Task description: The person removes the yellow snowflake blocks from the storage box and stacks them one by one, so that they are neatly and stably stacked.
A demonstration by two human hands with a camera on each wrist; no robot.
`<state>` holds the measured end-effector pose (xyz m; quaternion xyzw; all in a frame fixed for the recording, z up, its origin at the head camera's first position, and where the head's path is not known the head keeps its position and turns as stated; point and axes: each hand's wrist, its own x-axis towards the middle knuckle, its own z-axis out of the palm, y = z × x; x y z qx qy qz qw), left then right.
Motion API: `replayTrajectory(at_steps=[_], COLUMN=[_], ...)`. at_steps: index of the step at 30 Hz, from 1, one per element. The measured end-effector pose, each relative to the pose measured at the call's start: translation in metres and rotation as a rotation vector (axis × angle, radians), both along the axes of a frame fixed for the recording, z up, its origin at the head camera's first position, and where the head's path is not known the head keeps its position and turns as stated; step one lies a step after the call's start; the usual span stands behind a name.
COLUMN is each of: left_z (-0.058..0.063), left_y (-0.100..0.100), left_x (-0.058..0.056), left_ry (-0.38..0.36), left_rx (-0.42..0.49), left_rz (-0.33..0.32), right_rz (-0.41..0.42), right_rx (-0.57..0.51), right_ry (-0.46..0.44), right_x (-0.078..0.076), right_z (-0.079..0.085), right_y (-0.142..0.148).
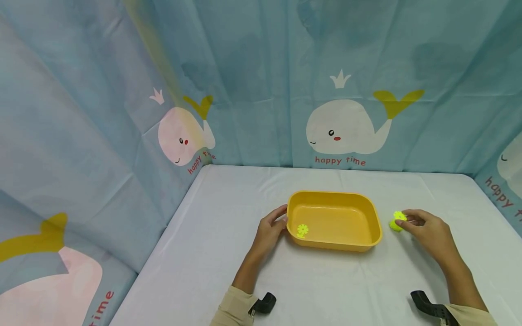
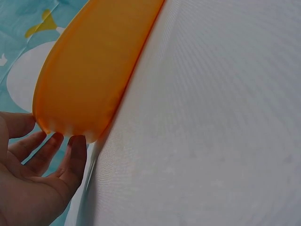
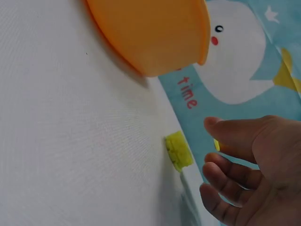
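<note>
My left hand (image 1: 268, 232) holds the left end of a yellow plastic basin (image 1: 336, 245), with the thumb at the rim and the fingertips against the outer end wall in the left wrist view. Inside the basin, near its left front corner, lies a neon yellow-green flower-shaped piece (image 1: 302, 229). To the right of the basin, my right hand (image 1: 428, 231) pinches another flower-shaped piece (image 1: 399, 216) between thumb and forefinger, its other fingers loosely bent. Just below it, a yellow-green piece (image 3: 178, 150) rests on the table; the held one is mostly hidden in the right wrist view.
A white cloth covers the table (image 1: 326, 290). Blue curtains (image 1: 253, 81) printed with whales hang behind the table and along its left and right sides. Black wrist mounts (image 1: 265, 303) sit at both sleeves.
</note>
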<state>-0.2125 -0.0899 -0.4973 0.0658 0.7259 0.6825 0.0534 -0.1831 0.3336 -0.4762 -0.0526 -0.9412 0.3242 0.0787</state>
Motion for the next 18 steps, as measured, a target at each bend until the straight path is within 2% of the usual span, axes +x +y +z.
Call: replayTrajectory(at_steps=[11, 18], left_z=[0.0008, 0.0003], left_y=[-0.0001, -0.0002], left_x=[0.0009, 0.0005], left_ry=[-0.007, -0.017], left_rx=[0.005, 0.002], left_rz=[0.005, 0.013], right_rz=[0.006, 0.034], right_rx=[0.005, 0.02], right_ry=[-0.101, -0.112], right_x=[-0.0039, -0.0056], right_z=[-0.004, -0.0061], right_y=[0.0015, 0.0024])
